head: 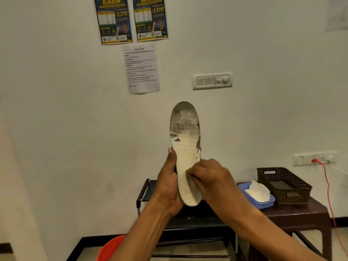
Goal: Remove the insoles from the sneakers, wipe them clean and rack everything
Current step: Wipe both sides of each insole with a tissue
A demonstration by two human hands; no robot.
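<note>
Off-white foam insole (185,147) stands upright in mid-air in front of the wall, toe end up and heel end down. Grey dirt covers its upper part and runs down its right edge. The left hand (168,185) is clamped on it from the left: the thumb lies up along the left edge and the palm cups the heel end from behind. The right hand (209,178) comes in from the right with its fingers curled tight, the tips on the lower face of the insole over its right edge. Whether they pinch the insole itself or a small pale scrap against it, I cannot tell.

Below and behind the hands stands a black rack (144,193), against the wall. Just right of it is a brown plastic stool (305,213). On the stool's left side sits a blue tub (263,204) with white tissue (258,190) heaped in it, and a brown lattice basket (282,185) stands touching the tub on the right. An orange bucket (111,247) shows at the near left on the floor. A red cable (328,189) hangs down from a wall socket at the far right. A printed sheet (141,68) hangs on the wall above the insole, with a switch panel (212,80) to its right
</note>
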